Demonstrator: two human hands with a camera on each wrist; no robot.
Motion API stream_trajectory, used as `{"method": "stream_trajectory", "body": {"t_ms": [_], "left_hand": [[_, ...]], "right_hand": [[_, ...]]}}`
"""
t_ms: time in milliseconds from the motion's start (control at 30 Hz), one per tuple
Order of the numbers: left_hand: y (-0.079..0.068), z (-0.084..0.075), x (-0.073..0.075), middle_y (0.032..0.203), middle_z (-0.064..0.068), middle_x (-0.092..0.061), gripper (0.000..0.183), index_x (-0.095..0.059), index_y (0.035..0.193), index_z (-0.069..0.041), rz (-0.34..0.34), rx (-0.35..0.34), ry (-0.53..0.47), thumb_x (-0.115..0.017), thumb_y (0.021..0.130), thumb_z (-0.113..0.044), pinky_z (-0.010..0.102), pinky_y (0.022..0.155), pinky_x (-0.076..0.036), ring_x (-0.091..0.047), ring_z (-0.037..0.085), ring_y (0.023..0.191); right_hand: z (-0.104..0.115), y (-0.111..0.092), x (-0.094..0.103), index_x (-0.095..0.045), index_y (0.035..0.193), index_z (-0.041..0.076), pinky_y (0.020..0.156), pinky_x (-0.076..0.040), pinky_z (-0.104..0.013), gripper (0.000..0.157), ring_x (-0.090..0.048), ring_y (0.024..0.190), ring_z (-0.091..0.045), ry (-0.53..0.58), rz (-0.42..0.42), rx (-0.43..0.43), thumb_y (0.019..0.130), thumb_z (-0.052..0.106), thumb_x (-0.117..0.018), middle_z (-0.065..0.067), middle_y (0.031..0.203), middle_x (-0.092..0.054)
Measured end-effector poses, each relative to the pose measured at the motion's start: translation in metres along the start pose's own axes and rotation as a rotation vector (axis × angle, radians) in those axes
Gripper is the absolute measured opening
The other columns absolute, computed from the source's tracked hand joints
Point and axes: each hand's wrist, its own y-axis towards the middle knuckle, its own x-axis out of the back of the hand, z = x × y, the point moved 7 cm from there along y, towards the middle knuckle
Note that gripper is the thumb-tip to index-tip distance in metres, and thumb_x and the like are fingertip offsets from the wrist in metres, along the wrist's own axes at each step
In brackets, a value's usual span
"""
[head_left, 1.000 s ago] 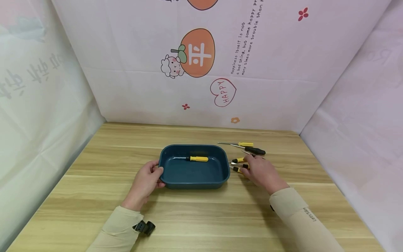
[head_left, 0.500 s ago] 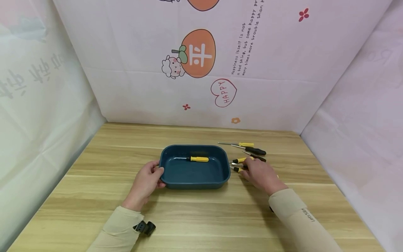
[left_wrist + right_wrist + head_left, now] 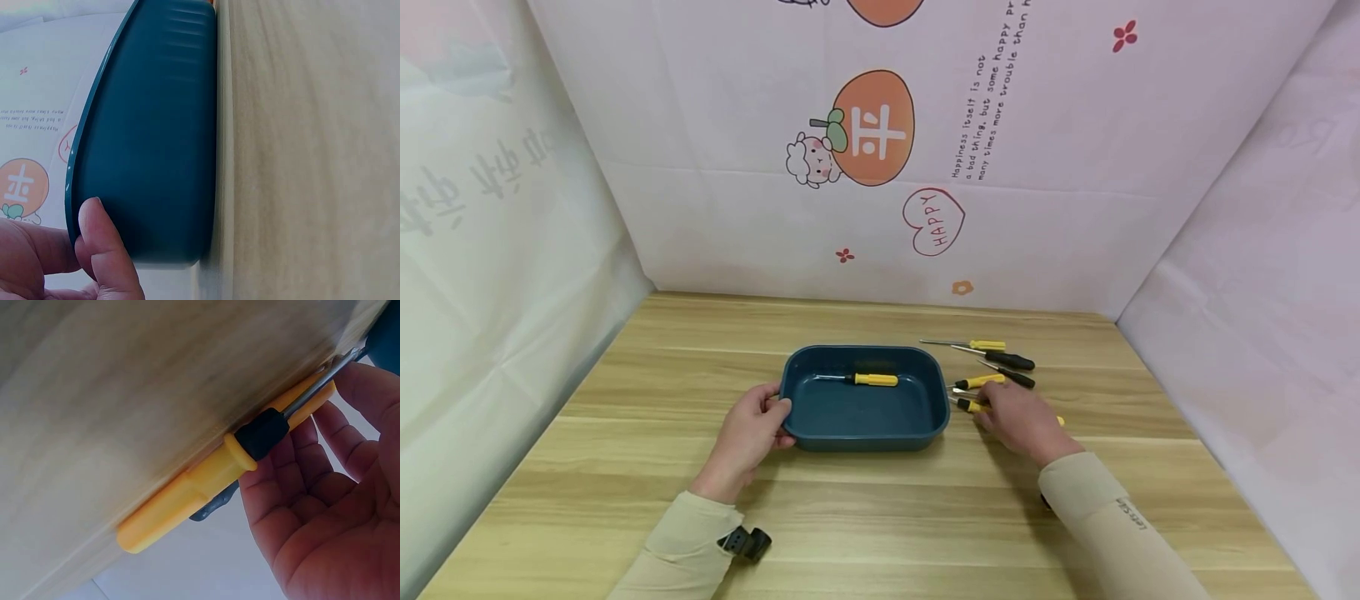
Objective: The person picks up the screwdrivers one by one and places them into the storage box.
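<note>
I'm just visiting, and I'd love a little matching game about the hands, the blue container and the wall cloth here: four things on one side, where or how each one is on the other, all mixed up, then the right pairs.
Things:
1. Left hand
2. Blue container
3. Right hand
4. Red heart

Where or how:
A. At the loose screwdrivers on the table
B. Printed on the wall cloth
C. Has a yellow-handled screwdriver lying inside
D. Gripping one end of the blue container

Right pairs: 1-D, 2-C, 3-A, 4-B
</note>
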Motion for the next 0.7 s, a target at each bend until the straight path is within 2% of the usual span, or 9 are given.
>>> {"method": "stream_trajectory", "body": {"t_ms": [700], "left_hand": [[-0.0014,0.0008,0.0000,0.102,0.013,-0.053,0.041,-0.052,0.146,0.001,-0.005,0.005,0.006,-0.052,0.108,-0.015,0.024,0.064,-0.059,-0.061,0.017,0.071]], "right_hand": [[-0.0030,0.0046,-0.0046,-0.074,0.104,0.013,0.078,-0.055,-0.045,0.012,-0.059,0.083,-0.020,-0.012,0.002,-0.012,0.096,0.021,-0.076,-0.004,0.096,-0.069]]}}
